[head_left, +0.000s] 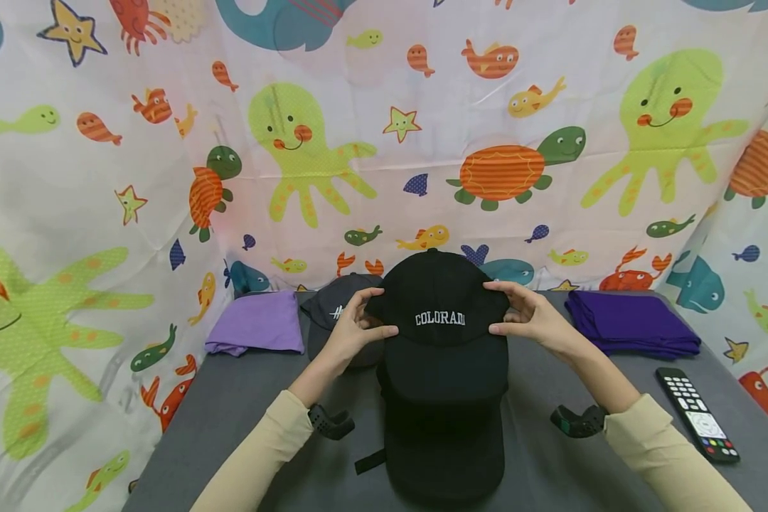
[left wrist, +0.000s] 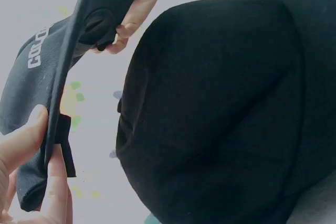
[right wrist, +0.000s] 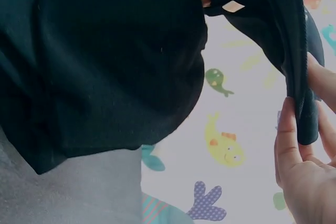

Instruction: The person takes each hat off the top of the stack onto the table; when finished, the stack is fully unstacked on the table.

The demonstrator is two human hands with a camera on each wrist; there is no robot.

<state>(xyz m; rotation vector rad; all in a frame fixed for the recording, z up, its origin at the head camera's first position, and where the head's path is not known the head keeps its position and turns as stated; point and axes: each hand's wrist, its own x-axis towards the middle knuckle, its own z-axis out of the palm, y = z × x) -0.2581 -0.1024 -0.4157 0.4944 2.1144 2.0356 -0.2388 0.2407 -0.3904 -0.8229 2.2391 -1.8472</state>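
A black baseball cap [head_left: 432, 291] with white COLORADO lettering is held up between both hands, its brim toward me. My left hand [head_left: 356, 333] pinches its left edge between thumb and fingers, and my right hand [head_left: 532, 316] pinches the right edge the same way. Beneath it a second black cap [head_left: 444, 462] rests on the grey table [head_left: 320, 469], brim toward me and a short strap showing at its left. In the left wrist view a gap separates the held cap [left wrist: 47, 66] from the lower cap [left wrist: 210, 108]. The lower cap's crown is hidden in the head view.
A dark grey cap [head_left: 326, 306] sits behind my left hand. Folded lilac cloth [head_left: 256, 323] lies at the back left, folded dark purple cloth [head_left: 633, 323] at the back right. A remote control [head_left: 697, 416] lies near the right edge. A sea-animal curtain [head_left: 384, 85] hangs behind.
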